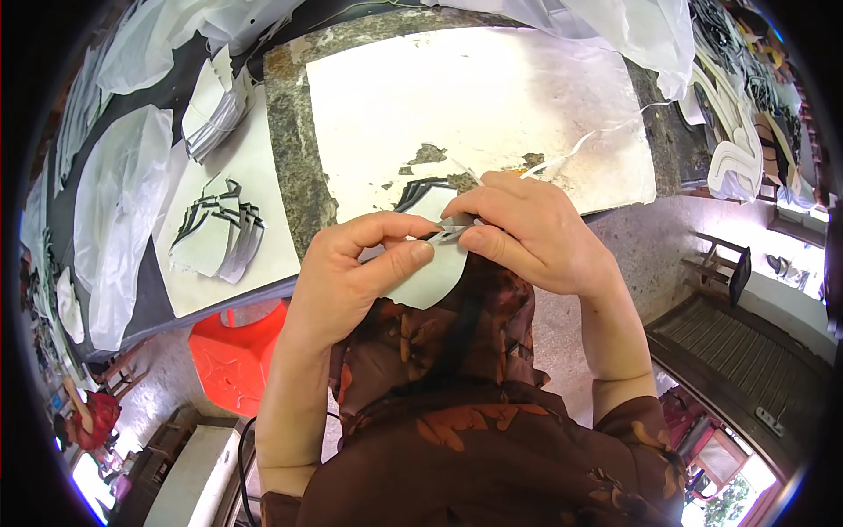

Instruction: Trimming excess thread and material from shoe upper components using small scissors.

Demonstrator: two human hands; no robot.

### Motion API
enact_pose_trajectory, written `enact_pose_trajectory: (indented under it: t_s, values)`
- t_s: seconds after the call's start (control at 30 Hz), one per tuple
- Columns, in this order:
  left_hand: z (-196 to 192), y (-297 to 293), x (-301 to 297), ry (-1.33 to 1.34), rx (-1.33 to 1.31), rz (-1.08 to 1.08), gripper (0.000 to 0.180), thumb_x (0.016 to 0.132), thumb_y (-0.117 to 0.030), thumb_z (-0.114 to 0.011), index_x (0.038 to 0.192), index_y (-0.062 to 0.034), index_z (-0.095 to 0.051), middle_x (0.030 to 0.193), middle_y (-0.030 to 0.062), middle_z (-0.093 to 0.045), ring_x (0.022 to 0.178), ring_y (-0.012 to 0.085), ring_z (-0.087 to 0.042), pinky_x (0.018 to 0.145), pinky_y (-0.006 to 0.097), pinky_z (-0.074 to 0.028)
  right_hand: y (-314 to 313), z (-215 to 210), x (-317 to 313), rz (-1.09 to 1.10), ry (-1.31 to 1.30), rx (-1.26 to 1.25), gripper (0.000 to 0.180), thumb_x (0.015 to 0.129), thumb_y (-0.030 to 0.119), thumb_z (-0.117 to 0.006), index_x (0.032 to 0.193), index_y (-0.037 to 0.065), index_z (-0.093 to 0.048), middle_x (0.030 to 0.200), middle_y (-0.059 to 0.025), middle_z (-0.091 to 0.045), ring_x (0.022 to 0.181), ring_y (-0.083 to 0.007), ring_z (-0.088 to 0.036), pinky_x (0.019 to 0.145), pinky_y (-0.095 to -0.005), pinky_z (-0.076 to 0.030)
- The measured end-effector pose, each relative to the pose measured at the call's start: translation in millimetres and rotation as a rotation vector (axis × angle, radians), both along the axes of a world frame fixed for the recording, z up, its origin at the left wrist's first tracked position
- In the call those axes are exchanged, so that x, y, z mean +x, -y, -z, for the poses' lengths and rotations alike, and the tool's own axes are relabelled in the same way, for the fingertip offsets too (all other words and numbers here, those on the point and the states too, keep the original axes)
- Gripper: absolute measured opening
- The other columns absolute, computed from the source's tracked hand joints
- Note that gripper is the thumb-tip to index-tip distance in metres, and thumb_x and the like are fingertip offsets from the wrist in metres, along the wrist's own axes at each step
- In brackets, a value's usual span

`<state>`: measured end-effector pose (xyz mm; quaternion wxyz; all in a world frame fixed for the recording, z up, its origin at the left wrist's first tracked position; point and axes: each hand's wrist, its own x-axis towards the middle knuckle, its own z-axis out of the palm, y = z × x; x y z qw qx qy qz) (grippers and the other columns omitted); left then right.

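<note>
Between my hands, over the table's near edge, is a pale curved sheet piece [430,279] with a dark edge along its top. My left hand [364,268] pinches the piece's upper edge between thumb and fingers. Opposite it, my right hand [536,233] has thumb and fingers closed on the same edge, close to the left fingertips. A narrow white strip [562,158] runs from beside the right hand toward the far right; whether the fingers hold it is hidden. Just beyond the fingers lie a few similar dark-edged pieces [426,195], partly covered by my hands.
A worn board [294,149] carries a large white sheet [474,97]. To the left are a fanned stack of dark-edged pieces [219,233], a tied bundle [211,114] and a plastic bag [123,228]. Pale curved parts [733,132] lie right. A red stool [230,360] stands below.
</note>
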<state>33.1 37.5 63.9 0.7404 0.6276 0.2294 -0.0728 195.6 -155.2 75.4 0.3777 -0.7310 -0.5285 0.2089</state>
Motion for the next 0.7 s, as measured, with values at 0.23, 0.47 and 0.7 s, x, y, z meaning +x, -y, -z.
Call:
enact_pose_trajectory:
  t_s: [0.23, 0.47, 0.7]
  values:
    - [-3.9, 1.6, 4.6, -0.018, 0.018, 0.012, 0.02, 0.097, -0.013, -0.078, 0.113, -0.001, -0.078, 0.086, -0.0032, -0.069, 0.078, 0.0033, -0.056, 0.068, 0.021, -0.045, 0.0, -3.0, 2.5, -0.033, 0.078, -0.038, 0.029, 0.099, 0.038, -0.068, 0.106, 0.01, -0.07, 0.088, -0.0088, -0.065, 0.083, -0.0328, -0.066, 0.072, -0.0432, -0.051]
    - [-1.6, 6.1, 7.6, 0.023, 0.003, 0.007, 0.019, 0.098, -0.014, -0.076, 0.112, -0.0015, -0.079, 0.086, -0.004, -0.069, 0.078, 0.0031, -0.055, 0.067, 0.022, -0.044, 0.5, 0.3, 1.8, -0.03, 0.113, -0.007, 0.029, 0.098, 0.039, -0.069, 0.104, 0.011, -0.069, 0.085, -0.0074, -0.063, 0.078, -0.0312, -0.066, 0.067, -0.0418, -0.051]
    - [0.0, 5.7, 7.6, -0.022, -0.012, 0.004, 0.019, 0.098, -0.014, -0.077, 0.111, -0.0017, -0.079, 0.086, -0.0038, -0.069, 0.077, 0.0032, -0.055, 0.067, 0.021, -0.043, 0.5, 3.3, 1.2, -0.03, 0.149, 0.008, 0.029, 0.098, 0.04, -0.068, 0.103, 0.011, -0.069, 0.083, -0.0063, -0.063, 0.077, -0.0293, -0.066, 0.065, -0.0411, -0.051]
